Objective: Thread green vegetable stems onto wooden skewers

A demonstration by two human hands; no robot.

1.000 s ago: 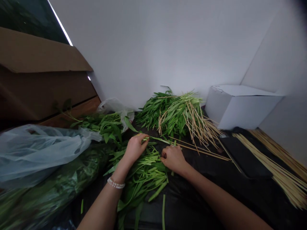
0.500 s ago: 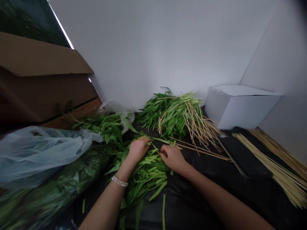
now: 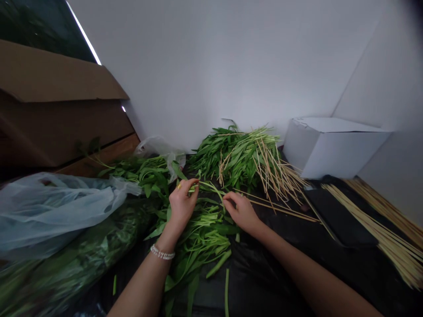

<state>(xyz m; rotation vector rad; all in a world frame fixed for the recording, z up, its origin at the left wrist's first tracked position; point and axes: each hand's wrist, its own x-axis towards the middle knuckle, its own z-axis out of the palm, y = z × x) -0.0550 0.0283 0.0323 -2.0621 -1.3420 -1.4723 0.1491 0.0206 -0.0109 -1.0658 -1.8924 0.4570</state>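
Observation:
My left hand (image 3: 182,203), with a ring and a beaded bracelet, is closed on a water spinach stem (image 3: 211,185) that stretches toward the right. Thumb and forefinger of my right hand (image 3: 242,212) pinch near that stem's right end. Beneath both hands lies a heap of cut leafy greens (image 3: 201,246) with pale green stems, spread on black plastic sheeting (image 3: 264,268). Beyond them, greens with thin wooden sticks (image 3: 280,174) among them are piled against the wall.
Clear plastic bags (image 3: 62,211) of greens lie at left, below a cardboard box (image 3: 59,123). A white box (image 3: 333,147) stands at back right. Before it are a flat black object (image 3: 340,215) and bundles of wooden sticks (image 3: 380,233). Loose stem pieces (image 3: 226,293) lie in front.
My left hand has turned and shifted left and slightly up, drawing away from my right hand. The stem now spans the gap between them. My right hand has barely moved.

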